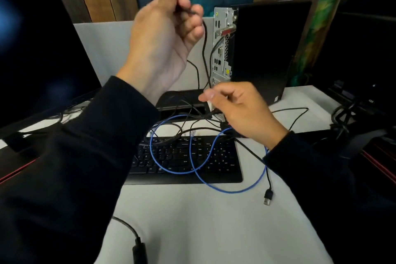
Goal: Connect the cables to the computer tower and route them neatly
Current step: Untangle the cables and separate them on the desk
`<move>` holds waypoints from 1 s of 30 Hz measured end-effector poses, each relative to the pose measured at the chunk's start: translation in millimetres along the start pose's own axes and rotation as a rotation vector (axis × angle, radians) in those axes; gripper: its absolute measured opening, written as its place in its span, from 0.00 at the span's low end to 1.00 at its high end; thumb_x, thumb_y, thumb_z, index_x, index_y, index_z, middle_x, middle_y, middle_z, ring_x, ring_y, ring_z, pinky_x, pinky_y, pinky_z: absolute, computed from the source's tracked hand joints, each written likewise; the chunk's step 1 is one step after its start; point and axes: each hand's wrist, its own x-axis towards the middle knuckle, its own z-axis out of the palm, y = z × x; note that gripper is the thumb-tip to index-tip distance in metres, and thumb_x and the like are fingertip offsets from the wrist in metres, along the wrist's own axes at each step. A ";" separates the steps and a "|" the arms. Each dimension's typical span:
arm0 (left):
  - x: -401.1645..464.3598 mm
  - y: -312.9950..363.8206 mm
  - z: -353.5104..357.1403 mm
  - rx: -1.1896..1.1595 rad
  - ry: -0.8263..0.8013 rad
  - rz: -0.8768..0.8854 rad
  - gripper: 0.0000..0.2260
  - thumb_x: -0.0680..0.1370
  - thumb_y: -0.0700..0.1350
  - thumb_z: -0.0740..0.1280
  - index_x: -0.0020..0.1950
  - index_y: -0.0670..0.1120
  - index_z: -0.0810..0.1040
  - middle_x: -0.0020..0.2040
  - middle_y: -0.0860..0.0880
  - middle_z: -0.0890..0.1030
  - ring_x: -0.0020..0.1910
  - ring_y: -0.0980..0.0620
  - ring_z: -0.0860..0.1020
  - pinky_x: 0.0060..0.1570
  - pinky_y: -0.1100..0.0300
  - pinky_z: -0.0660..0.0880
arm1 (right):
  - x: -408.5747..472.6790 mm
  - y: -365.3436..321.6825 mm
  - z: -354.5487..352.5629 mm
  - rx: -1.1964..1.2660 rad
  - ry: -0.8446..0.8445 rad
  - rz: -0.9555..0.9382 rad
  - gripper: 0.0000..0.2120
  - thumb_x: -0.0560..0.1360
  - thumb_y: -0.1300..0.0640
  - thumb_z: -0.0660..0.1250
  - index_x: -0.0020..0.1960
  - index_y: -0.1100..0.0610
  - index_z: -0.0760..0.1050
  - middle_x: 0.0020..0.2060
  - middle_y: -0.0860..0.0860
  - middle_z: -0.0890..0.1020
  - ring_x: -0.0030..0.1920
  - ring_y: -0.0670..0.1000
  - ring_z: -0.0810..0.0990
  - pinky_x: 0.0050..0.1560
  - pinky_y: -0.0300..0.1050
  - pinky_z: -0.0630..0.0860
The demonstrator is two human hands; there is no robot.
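The black computer tower [263,49] stands upright at the back of the white desk, its silver rear port panel [221,49] facing left. My left hand [162,36] is raised in front of it and grips a thin black cable [205,49] that hangs down beside the panel. Lower, my right hand [240,109] pinches a thin black cable near the tower's base. A blue network cable [199,169] lies looped over the black keyboard [184,161]. A loose black USB plug [268,197] rests on the desk at the right.
A dark monitor [36,49] fills the left side, with its stand base [182,98] behind the keyboard. More black cables tangle above the keyboard. Another black cable with a thick plug [139,248] lies at the front edge. Dark equipment and cables [360,113] crowd the right.
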 end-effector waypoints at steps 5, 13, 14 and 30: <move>2.0 -6.5 -16.4 -0.005 0.011 -0.050 0.16 0.87 0.51 0.57 0.52 0.41 0.75 0.42 0.42 0.81 0.43 0.48 0.84 0.41 0.61 0.81 | 6.4 0.8 -8.5 -0.009 0.160 -0.059 0.08 0.83 0.55 0.66 0.57 0.50 0.84 0.52 0.49 0.85 0.56 0.50 0.82 0.63 0.52 0.78; -39.4 -73.3 -36.0 0.560 -0.341 0.021 0.08 0.82 0.49 0.67 0.58 0.48 0.82 0.46 0.49 0.84 0.47 0.53 0.82 0.45 0.59 0.79 | 12.4 -27.9 -21.8 0.475 0.294 -0.038 0.10 0.84 0.58 0.61 0.49 0.60 0.79 0.36 0.61 0.77 0.31 0.51 0.74 0.33 0.44 0.74; -42.4 -82.3 -39.2 0.641 -0.383 0.044 0.07 0.82 0.47 0.68 0.57 0.48 0.82 0.45 0.48 0.85 0.46 0.53 0.82 0.47 0.58 0.79 | 13.5 -31.7 -25.4 0.612 0.310 0.000 0.11 0.85 0.58 0.60 0.48 0.60 0.78 0.34 0.56 0.76 0.31 0.49 0.75 0.33 0.42 0.74; -35.0 -92.5 -42.1 0.375 -0.213 -0.262 0.16 0.87 0.49 0.58 0.47 0.42 0.79 0.28 0.48 0.71 0.23 0.53 0.65 0.29 0.55 0.59 | 1.1 34.1 -11.0 0.526 -0.193 0.278 0.13 0.77 0.48 0.70 0.55 0.55 0.83 0.46 0.55 0.83 0.39 0.49 0.72 0.41 0.44 0.69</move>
